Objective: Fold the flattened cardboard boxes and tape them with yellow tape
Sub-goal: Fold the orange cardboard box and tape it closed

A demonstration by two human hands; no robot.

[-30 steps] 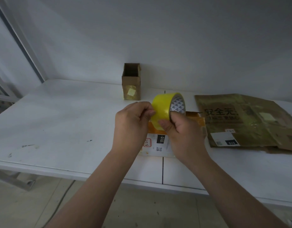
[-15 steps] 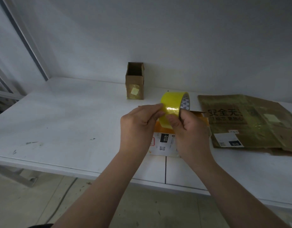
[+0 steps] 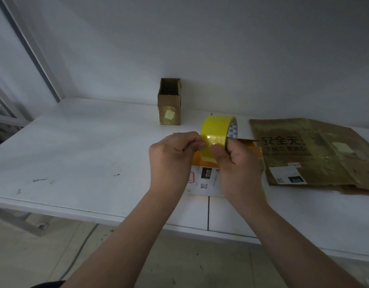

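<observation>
Left hand (image 3: pixel 171 156) pinched, right hand (image 3: pixel 239 165) gripped a yellow tape roll (image 3: pixel 215 132), partly hiding a labelled flattened box (image 3: pixel 206 180); open carton (image 3: pixel 169 102) stood behind.

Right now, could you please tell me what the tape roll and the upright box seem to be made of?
The tape roll looks like glossy yellow plastic film, given its sheen, on a probably card core. The upright box looks like matte brown cardboard, creased.

Both forearms extended forward, hands close together: right hand (image 3: pixel 239 163) grips the yellow tape roll (image 3: pixel 217 129), left hand (image 3: pixel 173 156) fingers curled, pinching at its surface.
</observation>
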